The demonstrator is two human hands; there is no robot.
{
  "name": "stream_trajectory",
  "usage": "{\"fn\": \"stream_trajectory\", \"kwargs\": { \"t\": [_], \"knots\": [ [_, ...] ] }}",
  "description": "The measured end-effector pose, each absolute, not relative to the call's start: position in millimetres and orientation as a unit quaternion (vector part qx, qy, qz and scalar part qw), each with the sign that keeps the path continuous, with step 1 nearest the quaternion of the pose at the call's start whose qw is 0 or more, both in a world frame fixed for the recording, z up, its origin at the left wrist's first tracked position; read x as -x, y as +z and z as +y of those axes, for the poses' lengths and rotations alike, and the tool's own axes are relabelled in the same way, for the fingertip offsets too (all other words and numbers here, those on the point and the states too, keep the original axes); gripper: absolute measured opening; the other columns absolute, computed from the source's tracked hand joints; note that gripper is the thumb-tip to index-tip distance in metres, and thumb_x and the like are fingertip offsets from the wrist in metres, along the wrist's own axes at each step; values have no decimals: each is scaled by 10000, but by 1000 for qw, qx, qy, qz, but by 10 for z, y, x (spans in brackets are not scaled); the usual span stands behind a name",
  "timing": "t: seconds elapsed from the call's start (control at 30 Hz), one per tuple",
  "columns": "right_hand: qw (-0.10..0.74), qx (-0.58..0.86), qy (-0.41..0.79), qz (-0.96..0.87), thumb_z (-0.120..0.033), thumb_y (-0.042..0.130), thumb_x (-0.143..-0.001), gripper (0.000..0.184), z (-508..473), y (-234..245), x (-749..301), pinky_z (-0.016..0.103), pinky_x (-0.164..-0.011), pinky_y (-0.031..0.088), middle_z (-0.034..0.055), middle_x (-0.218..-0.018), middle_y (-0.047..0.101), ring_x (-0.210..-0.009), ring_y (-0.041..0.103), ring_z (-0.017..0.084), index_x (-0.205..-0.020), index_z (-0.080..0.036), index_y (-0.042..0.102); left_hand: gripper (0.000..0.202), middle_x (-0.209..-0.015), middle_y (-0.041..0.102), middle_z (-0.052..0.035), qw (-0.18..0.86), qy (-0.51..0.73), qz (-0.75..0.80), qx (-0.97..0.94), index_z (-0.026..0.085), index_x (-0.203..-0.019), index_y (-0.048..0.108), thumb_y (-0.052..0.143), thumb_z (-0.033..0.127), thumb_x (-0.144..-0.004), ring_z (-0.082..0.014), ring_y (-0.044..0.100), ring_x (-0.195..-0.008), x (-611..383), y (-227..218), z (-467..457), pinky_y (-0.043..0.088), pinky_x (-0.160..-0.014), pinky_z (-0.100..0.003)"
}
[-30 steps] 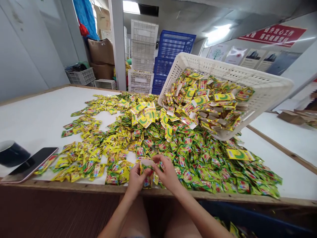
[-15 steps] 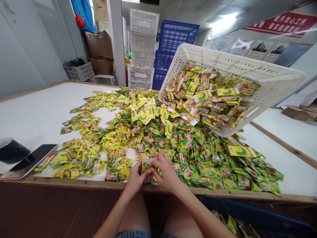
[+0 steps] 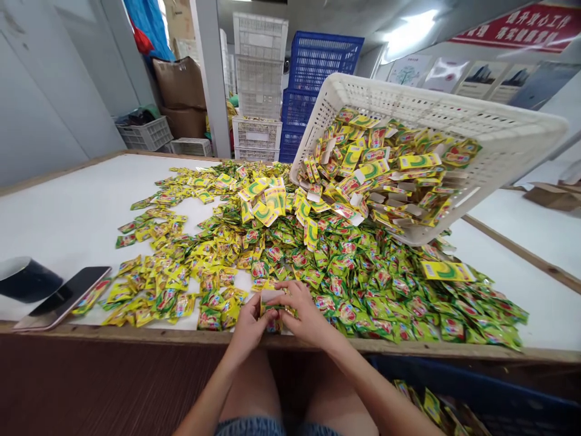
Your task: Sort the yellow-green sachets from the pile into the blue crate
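Note:
Near the table's front edge, my left hand (image 3: 248,323) grips a small yellow carton (image 3: 271,295) with its pale flap facing up. My right hand (image 3: 301,313) has its fingers closed at the carton's right side and top, so most of the carton is covered. Whether a packet is pinched there too, I cannot tell. Around both hands lie heaps of small sachets: green ones (image 3: 363,290) to the right, yellow ones (image 3: 175,275) to the left. Several flat yellow cartons (image 3: 263,203) rest on the heap ahead.
A white basket (image 3: 454,106) of cartons lies tipped toward me on the heap. At the left are a dark mug (image 3: 28,280) and a phone (image 3: 68,297). Below the right table edge is a blue crate (image 3: 508,387) with packets. Stacked crates (image 3: 258,79) stand behind the table.
The view has shifted slightly. My hands stay at the same spot, and more of the carton's pale flap shows between them. The sachet heaps and basket look unchanged.

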State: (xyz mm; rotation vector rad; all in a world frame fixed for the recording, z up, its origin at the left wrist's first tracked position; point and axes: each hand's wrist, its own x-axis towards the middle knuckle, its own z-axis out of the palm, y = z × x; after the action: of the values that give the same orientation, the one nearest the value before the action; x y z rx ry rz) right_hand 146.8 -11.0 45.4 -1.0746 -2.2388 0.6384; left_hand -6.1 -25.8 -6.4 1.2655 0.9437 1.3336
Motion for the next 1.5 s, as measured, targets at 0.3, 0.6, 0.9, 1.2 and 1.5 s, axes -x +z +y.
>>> {"fn": "stream_trajectory", "kwargs": {
  "t": [0.3, 0.6, 0.9, 1.2, 1.5],
  "knots": [
    [470, 430, 383, -669, -207, 535, -796, 392, -248, 118, -1420, 337, -833, 439, 66, -1022, 582, -953, 555, 180, -1167, -229, 410, 315, -917, 668, -71, 531, 557, 416, -485, 153, -982, 524, 639, 284, -719, -204, 617, -852, 35, -98, -227, 459, -765, -297],
    [518, 443, 341, -647, -248, 521, -826, 138, -235, 13, -1346, 297, -782, 450, 45, -901, 610, -849, 575, 163, -949, -207, 568, 338, -916, 620, -32, 475, 574, 446, -496, 219, -1062, 420, 585, 259, -769, -165, 604, -869, 84, -38, -369, 459, -796, -298],
    [433, 392, 328, -742, -258, 491, -847, 181, -45, 155, -1486, 318, -795, 446, 46, -814, 645, -830, 585, 177, -843, -204, 664, 156, -830, 642, -43, 472, 529, 445, -548, 172, -822, 611, 643, 277, -710, -176, 606, -795, 258, -85, -217, 479, -742, -281],
    [497, 399, 351, -686, -243, 501, -834, 301, -82, 60, -1402, 298, -761, 481, 37, -910, 655, -819, 612, 158, -1133, -223, 524, 390, -825, 656, -32, 539, 568, 397, -480, 189, -1028, 533, 682, 235, -670, -162, 627, -793, 253, -14, -131, 484, -761, -300],
    [473, 394, 348, -707, -266, 555, -804, 129, -109, 104, -1413, 321, -808, 469, 47, -909, 653, -880, 597, 176, -888, -206, 633, 143, -974, 648, -86, 519, 538, 412, -521, 169, -809, 589, 630, 279, -728, -207, 596, -936, 230, 17, -190, 444, -864, -335]
  ]
}}
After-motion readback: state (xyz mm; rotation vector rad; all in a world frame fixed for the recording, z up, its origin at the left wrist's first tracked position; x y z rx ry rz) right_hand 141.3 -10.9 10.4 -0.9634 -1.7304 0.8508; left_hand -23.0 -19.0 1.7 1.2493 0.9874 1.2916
